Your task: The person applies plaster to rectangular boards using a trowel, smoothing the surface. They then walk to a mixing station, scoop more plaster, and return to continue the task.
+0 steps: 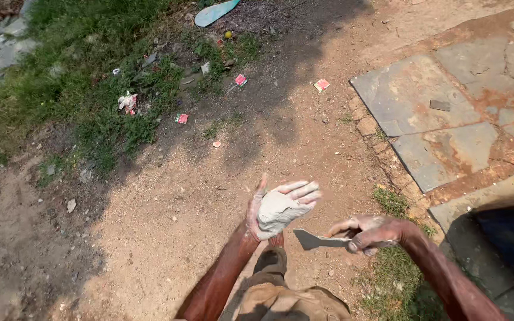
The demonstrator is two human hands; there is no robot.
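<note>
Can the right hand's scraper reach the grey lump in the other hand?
Probably yes. The right hand holds the scraper with its blade tip just below the grey lump lying in the open left hand; nothing lies between them.

A pale grey, soft lump of putty [276, 213] lies heaped in an upturned palm, spreading across it toward the fingers. A flat grey metal scraper blade [315, 240], pinched at its handle end, lies level, pointing at the lump, just apart.

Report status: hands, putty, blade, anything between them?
Left hand open, palm up, cupping a lump of grey putty. Right hand shut on a putty knife, blade pointing at the lump, apart from it. Nothing between them.
</note>
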